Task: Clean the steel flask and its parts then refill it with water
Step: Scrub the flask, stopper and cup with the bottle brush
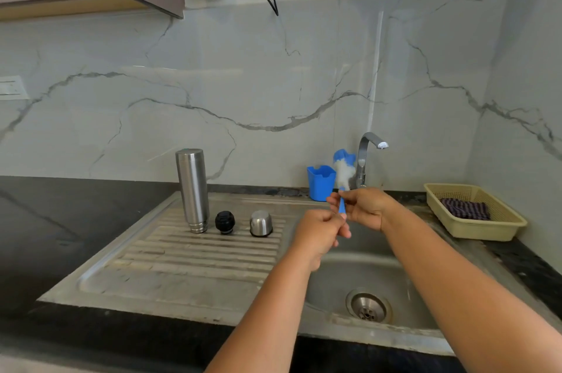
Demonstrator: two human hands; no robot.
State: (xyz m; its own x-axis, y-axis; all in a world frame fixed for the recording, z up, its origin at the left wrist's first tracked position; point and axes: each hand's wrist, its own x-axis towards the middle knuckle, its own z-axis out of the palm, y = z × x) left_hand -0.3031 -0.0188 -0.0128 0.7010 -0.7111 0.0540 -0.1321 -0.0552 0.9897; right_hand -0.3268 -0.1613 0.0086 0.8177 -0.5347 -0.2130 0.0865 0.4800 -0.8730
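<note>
The steel flask (192,190) stands upside down on the ribbed drainboard (188,257) left of the sink. Beside it sit a black stopper (225,222) and a steel cup lid (261,223), also mouth down. Over the sink basin (359,269), both hands hold a blue-handled bottle brush (344,170) upright, its white and blue bristle head pointing up near the tap. My left hand (319,231) grips the lower end of the handle. My right hand (362,208) pinches the handle just above it.
A steel tap (366,156) rises behind the sink, with no water running. A blue holder cup (320,182) stands left of it. A beige basket (474,211) with a dark striped cloth sits at the right. Black countertop lies at the left.
</note>
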